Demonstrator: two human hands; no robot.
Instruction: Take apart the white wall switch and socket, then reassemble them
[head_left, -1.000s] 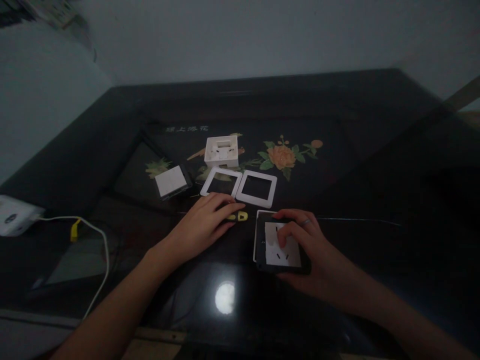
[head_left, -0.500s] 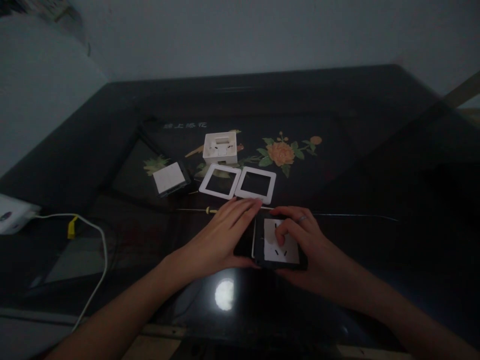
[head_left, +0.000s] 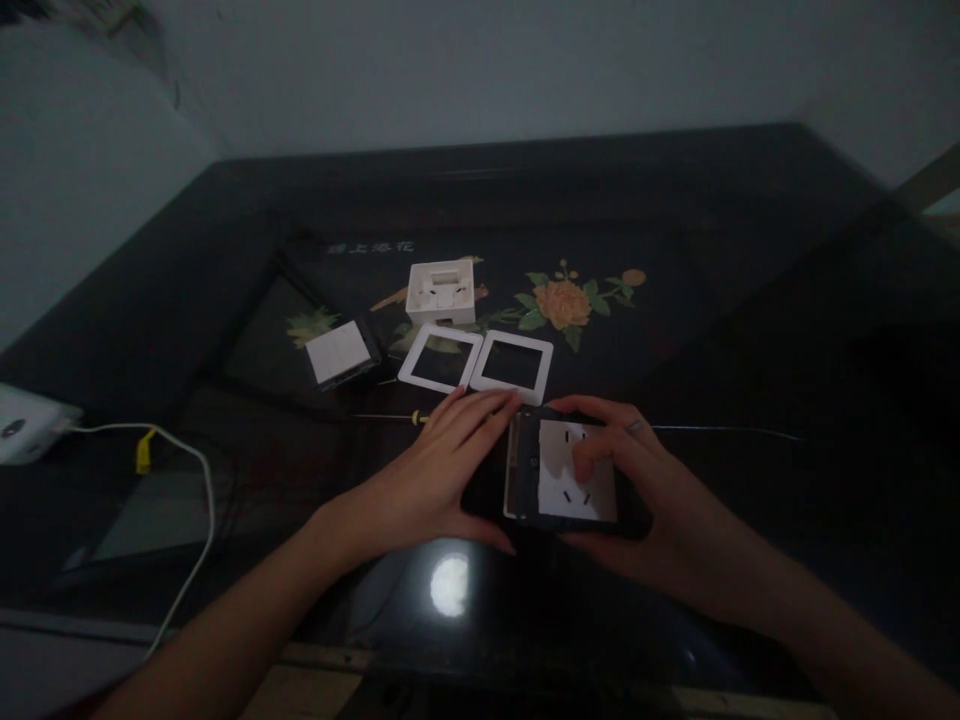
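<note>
The socket (head_left: 556,480) has shifted rightward, partly hidden by the right hand (head_left: 664,500)

Hands (head_left: 656,485) at socket (head_left: 559,480); 2 white frames (head_left: 542,371) beyond.

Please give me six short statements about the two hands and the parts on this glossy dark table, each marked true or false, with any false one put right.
1. The right hand holds a square black socket module with a white slotted face. True.
2. The left hand has its thumb spread away from its fingers. True.
3. Two flat white square plastic frames lie side by side. True.
4. The white open-topped plastic box stands nearer the person than the frames. False: the box stands beyond them.
5. The left hand grips the box. False: the box is apart from both hands.
6. A thin white cable runs along the picture's right side. False: the cable is on the left.
</note>
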